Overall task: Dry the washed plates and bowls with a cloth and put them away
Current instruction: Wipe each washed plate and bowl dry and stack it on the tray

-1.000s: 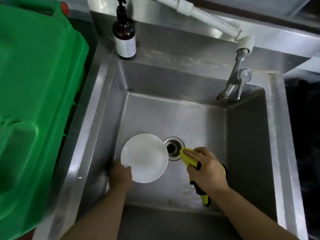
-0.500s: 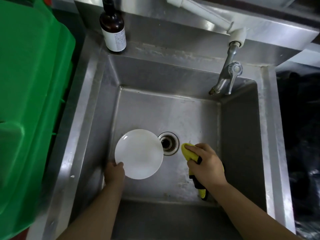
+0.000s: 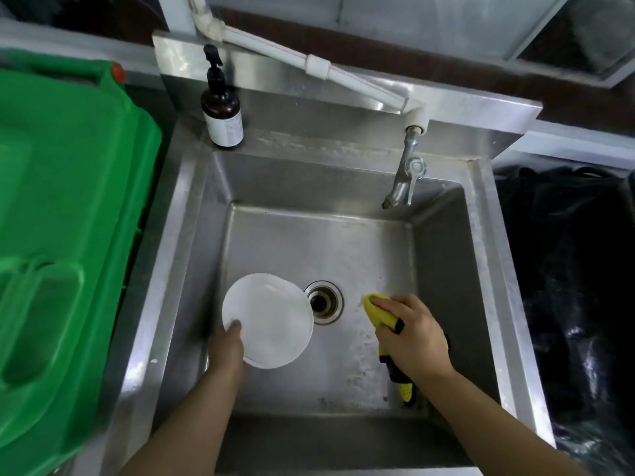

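Note:
A white round plate (image 3: pixel 271 317) is held low inside the steel sink (image 3: pixel 192 255), left of the drain. My left hand (image 3: pixel 226 348) grips its near-left rim, thumb on the top face. A second white rim shows just behind the plate's far edge. My right hand (image 3: pixel 412 334) holds a yellow cloth with black trim (image 3: pixel 376 312) to the right of the drain; the cloth's tail hangs out below my wrist.
The drain (image 3: pixel 324 302) sits mid-basin. A tap (image 3: pixel 405 180) juts from the back right wall. A brown pump bottle (image 3: pixel 222 111) stands on the back left ledge. A green plastic bin (image 3: pixel 62 235) fills the left side; black bags (image 3: pixel 567 286) lie on the right.
Both hands stay in the sink holding the same things. My right hand with the cloth has drifted slightly right, away from the plate. The camera has tilted, showing more of the back wall.

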`<state>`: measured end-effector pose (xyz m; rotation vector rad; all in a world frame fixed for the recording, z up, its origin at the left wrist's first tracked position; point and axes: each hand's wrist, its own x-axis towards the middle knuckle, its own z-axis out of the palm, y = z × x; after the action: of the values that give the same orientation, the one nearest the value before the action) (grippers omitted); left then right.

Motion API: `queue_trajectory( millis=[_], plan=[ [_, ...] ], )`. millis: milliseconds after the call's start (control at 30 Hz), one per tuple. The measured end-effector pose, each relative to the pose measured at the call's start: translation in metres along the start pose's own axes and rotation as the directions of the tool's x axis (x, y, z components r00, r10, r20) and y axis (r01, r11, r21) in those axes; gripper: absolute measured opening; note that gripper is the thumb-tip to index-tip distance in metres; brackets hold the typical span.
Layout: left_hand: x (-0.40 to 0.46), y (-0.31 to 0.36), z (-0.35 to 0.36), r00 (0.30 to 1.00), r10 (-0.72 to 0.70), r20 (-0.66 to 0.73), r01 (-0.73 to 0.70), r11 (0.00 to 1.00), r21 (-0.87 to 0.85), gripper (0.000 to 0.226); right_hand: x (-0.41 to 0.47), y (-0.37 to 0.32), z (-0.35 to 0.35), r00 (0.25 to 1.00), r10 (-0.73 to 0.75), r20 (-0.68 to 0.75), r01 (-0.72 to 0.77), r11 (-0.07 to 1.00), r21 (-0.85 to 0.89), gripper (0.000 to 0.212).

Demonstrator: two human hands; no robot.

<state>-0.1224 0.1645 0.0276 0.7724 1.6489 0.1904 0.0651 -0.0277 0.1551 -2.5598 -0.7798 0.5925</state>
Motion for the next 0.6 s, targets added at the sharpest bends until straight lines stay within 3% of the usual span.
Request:
queue_trajectory(
  millis=[133,233,467,600],
  plan=[
    [-0.030,0.032,-0.003,0.977,0.205,-0.061,-0.192,0.967,0.166,0.047,-0.010,-0.006,-0.017,0.998,-0.041,-0.053,0.041,0.999,0.005,0.041],
    [-0.062,0.058,-0.009,0.921,0.383,-0.067,-0.354,0.897,0.264,0.046,-0.015,-0.009,-0.029,0.994,-0.075,-0.086,0.077,0.997,0.019,0.041],
    [-0.157,0.110,-0.019,0.762,0.648,0.000,-0.641,0.755,0.141,0.029,-0.016,-0.022,-0.070,0.967,-0.204,-0.151,0.214,0.976,0.048,0.041],
    [-0.220,0.136,-0.025,0.577,0.817,-0.007,-0.814,0.576,0.076,0.026,-0.017,-0.037,-0.104,0.911,-0.324,-0.256,0.359,0.928,0.104,0.040]
  ],
)
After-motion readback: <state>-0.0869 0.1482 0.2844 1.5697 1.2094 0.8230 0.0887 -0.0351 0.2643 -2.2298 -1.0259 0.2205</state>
